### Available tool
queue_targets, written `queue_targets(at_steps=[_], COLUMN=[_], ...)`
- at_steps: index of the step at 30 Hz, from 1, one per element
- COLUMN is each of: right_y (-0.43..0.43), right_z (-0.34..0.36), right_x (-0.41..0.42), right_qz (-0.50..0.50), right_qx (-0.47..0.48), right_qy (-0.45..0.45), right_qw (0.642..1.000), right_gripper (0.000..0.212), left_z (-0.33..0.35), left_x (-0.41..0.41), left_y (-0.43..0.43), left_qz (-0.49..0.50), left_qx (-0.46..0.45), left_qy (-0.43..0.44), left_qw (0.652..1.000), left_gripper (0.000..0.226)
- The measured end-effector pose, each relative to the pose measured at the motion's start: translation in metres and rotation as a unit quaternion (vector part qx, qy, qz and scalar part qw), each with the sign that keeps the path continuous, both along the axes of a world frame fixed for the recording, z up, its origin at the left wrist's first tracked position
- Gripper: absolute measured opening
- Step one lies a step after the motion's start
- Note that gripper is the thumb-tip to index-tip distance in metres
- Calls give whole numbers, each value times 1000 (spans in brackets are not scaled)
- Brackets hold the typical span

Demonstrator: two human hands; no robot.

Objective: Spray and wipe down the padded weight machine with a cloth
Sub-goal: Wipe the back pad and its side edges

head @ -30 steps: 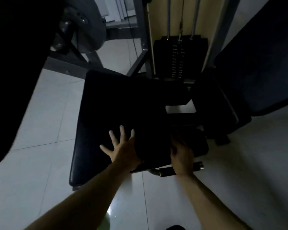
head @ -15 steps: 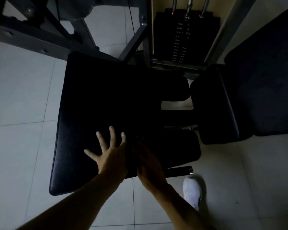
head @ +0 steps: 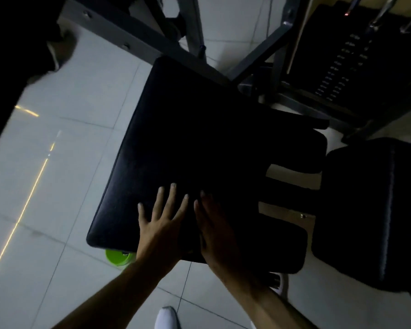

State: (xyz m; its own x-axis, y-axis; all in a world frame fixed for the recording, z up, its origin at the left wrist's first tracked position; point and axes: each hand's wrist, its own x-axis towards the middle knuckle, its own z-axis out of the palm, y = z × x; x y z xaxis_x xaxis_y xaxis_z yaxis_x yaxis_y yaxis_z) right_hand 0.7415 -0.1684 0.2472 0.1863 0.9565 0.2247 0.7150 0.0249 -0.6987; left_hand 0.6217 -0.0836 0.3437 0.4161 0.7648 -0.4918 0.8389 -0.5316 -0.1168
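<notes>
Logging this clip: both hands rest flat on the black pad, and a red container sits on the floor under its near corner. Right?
Not quite. The head view shows the container is green, not red. The left hand and right hand do rest flat on the black pad.

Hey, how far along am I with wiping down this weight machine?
Done: hard to say; the big black pad is too dark to show wiped or wet patches. In hand: the left hand and right hand lie flat on its near end; no cloth can be made out under them. Left: the other pad on the right, which neither hand touches.
</notes>
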Motion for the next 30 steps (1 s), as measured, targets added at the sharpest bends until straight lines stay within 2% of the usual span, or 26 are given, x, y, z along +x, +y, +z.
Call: queue_targets(at_steps=[2, 4, 5, 8, 11, 12, 14, 16, 19, 21, 23, 25, 26, 28, 30], right_y=[-7, 5, 18, 71, 118, 125, 115, 88, 87, 127, 174, 205, 207, 188, 150], right_z=[-10, -15, -14, -5, 11, 15, 22, 28, 31, 32, 40, 57, 62, 64, 65], right_x=[18, 48, 64, 98, 85, 66, 16, -28, -28, -17, -15, -29, -42, -62, -71], right_qz=[84, 145, 148, 43, -106, -118, -27, 127, 224, 205, 95, 3, 22, 160, 261], right_qx=[27, 45, 44, 10, -55, -56, -32, -3, 56, 76, 38, -24, -37, -7, 1], right_qy=[-44, -80, -86, -36, 28, 35, 11, -22, -47, -60, -35, 4, 3, -16, 29], right_qw=[995, 985, 984, 998, 992, 991, 999, 992, 972, 974, 994, 1000, 999, 987, 965], right_gripper=[51, 73, 78, 66, 54, 53, 58, 62, 60, 61, 55, 51, 53, 57, 54], left_z=[7, 19, 23, 26, 23, 22, 21, 20, 23, 28, 30, 29, 29, 34, 47], left_x=[-11, -19, -22, -34, -42, -44, -47, -49, -56, -63, -67, -68, -67, -66, -68], left_y=[-1, 7, 14, 35, 41, 41, 42, 41, 44, 45, 43, 40, 37, 30, 17], left_qz=[46, 116, 169, 314, 361, 361, 358, 348, 349, 335, 334, 340, 338, 343, 399], left_qx=[37, 71, 77, 71, 60, 62, 69, 80, 61, 49, 37, 37, 45, 80, 128], left_qy=[-48, -58, -60, -95, -111, -109, -101, -98, -108, -114, -122, -142, -159, -223, -310], left_qw=[997, 989, 981, 942, 924, 924, 926, 929, 929, 934, 934, 929, 926, 909, 853], left_gripper=[141, 143, 147, 159, 165, 166, 165, 156, 148, 148, 142, 136, 128, 100, 76])
